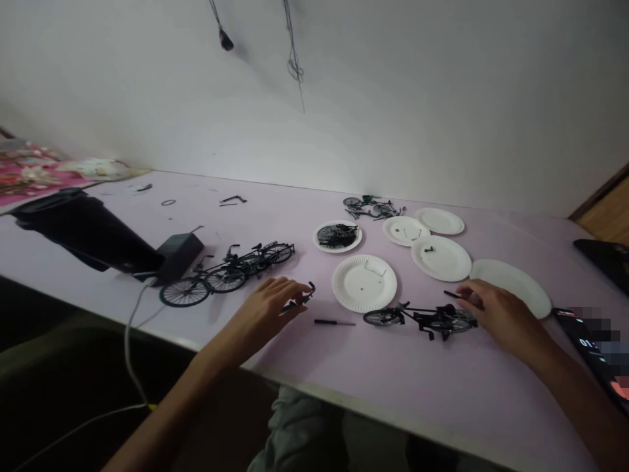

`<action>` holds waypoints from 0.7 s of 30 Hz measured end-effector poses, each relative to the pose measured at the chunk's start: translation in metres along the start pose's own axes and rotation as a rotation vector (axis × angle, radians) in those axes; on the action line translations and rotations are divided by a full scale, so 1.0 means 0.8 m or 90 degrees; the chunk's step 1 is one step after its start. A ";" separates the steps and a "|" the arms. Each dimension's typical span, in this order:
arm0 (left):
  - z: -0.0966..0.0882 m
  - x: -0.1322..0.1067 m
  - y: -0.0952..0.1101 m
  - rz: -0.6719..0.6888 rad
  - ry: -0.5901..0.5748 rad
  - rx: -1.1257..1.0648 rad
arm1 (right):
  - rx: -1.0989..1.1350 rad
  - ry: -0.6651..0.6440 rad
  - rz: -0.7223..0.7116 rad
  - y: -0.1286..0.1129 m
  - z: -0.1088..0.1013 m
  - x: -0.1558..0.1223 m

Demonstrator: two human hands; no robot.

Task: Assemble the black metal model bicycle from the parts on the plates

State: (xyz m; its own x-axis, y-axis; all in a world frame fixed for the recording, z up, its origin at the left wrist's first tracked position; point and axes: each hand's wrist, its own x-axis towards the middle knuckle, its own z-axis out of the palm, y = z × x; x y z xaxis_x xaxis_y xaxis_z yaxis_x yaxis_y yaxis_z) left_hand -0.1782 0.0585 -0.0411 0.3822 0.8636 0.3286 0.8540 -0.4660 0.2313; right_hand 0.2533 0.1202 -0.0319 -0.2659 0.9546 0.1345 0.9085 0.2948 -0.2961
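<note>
Logging: black part [299,299] pinched by left hand [260,313] | black rod [453,294] pinched by right hand [504,311] | table edge [314,393] just below left hand

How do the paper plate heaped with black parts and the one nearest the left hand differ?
The heaped paper plate is covered in dark tangled parts; the nearer paper plate holds a thin wire piece. The heaped one sits farther back. Both are round and white.

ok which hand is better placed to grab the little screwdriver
left, probably: the left hand is right beside the small screwdriver, though its fingers hold a small black part. the right hand is farther off, beyond the model bicycle, with a thin black piece.
</note>
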 end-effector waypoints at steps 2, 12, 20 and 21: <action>0.000 0.001 0.005 0.018 0.008 0.002 | 0.010 0.004 -0.002 0.003 0.001 0.000; -0.007 0.080 0.059 0.166 0.053 0.026 | 0.098 0.174 -0.037 -0.003 -0.002 0.004; 0.010 0.174 0.080 0.284 0.013 0.029 | 0.122 0.282 -0.107 -0.026 -0.007 -0.003; 0.012 0.180 0.082 0.311 0.004 0.046 | 0.120 0.302 -0.108 -0.028 -0.008 -0.004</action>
State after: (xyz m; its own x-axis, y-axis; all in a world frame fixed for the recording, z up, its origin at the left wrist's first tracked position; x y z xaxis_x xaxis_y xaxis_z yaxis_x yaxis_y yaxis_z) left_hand -0.0635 0.1536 0.0124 0.7417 0.5466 0.3888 0.5983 -0.8012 -0.0149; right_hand 0.2359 0.1101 -0.0194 -0.1886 0.7815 0.5948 0.7803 0.4870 -0.3924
